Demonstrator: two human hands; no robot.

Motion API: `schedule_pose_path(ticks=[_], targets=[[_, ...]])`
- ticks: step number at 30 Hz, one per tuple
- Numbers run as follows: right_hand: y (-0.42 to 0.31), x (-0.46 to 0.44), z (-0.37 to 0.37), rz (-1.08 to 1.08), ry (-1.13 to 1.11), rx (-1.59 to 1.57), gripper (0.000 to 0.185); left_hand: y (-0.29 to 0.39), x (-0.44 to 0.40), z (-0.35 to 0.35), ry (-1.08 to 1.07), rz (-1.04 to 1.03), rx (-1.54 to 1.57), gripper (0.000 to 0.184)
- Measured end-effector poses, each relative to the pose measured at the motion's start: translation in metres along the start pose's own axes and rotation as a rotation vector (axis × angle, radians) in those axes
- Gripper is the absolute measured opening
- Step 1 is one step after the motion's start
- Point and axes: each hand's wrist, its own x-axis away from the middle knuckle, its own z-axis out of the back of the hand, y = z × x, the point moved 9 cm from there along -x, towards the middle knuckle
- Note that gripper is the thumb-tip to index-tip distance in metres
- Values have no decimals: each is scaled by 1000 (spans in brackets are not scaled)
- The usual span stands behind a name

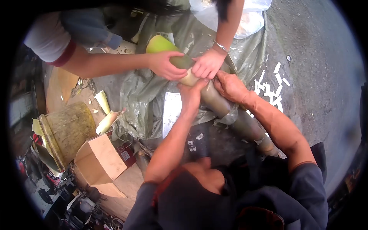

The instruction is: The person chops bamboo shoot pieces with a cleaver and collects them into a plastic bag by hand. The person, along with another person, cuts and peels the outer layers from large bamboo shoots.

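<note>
A long, thick, tube-like thing (215, 100), grey-brown and partly shiny, lies slantwise in front of me; its exact kind I cannot make out. Toward its far part it turns tan, and a bright lime-green end (159, 44) shows at the upper left. My left hand (190, 96) is closed around the tan part from the near left side. On the right side, my right hand (232, 88) grips the same thing with bent fingers. Another person's two hands (165, 65) press on it just beyond mine, partly hiding the tan section.
Beneath lies a crumpled green sheet (134, 94) with a white card (172, 111). White scraps (276, 90) litter the ground at right. At left are a stained yellow bucket (71, 130) on its side and an open cardboard box (103, 157). A white plastic bag (251, 23) sits at the top.
</note>
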Motion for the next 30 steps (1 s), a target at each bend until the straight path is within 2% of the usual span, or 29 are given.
schedule_pose_path(ticks=[2,5,9,11,12,14,15,18,21,24,30], targets=[[-4,0,2,15,61,20,20,2,1,1,4,-28,29,46],[-6,1,3,-82,73,57,20,6,5,-2,2,-22,56,45],[1,6,0,-144,86,35,29,-5,-2,4,62,-33,15,45],[15,7,-1,-200,53,-13,39,-8,-5,3,-6,5,55,58],[25,7,-9,-204,23,-144,44,-11,-5,3,-40,27,72,66],[34,4,-25,-215,-36,-415,55,-16,-6,8,33,-3,37,51],[41,5,-36,-352,-168,-638,62,-18,-7,11,48,-9,30,48],[30,-3,-25,-267,-195,-611,54,-15,-4,10,30,-7,28,44],[21,-6,-15,-173,-113,-298,43,-16,-4,9,38,0,50,44],[7,-5,-9,-195,-25,-131,34,-16,-6,12,68,-55,11,44],[-1,-9,-3,-150,70,-24,29,-18,-7,10,130,-24,6,45]])
